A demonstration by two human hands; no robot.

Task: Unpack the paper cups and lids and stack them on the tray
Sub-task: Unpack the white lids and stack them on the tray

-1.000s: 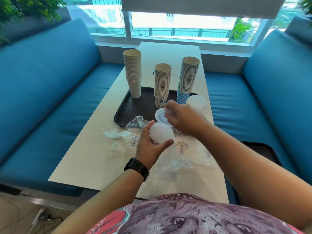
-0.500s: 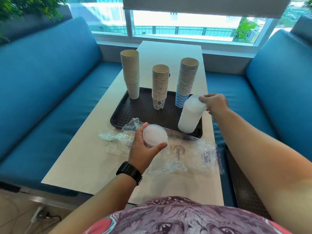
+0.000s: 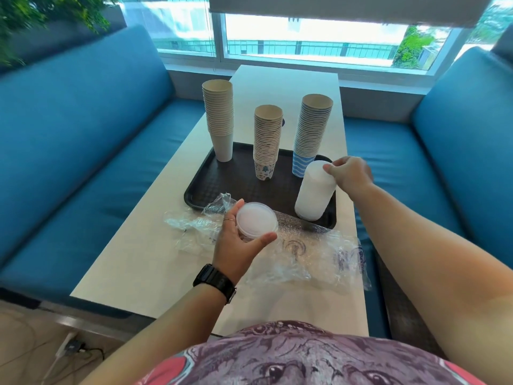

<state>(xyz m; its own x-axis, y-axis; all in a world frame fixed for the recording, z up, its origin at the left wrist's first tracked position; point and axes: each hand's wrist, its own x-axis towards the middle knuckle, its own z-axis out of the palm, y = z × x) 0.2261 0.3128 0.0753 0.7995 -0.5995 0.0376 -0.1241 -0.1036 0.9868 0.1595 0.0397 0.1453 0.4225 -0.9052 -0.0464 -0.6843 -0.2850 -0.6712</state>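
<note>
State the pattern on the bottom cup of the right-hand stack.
Blue with white wavy stripes, on the right-hand cup stack; head view.

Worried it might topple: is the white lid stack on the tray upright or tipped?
Leaning. The lid stack tilts rightward at its top on the tray, where the right hand pinches it.

Bright daylight floods in from the window [image 3: 305, 40] ahead (overexposed there); wide-angle edges bend and blur slightly.
</note>
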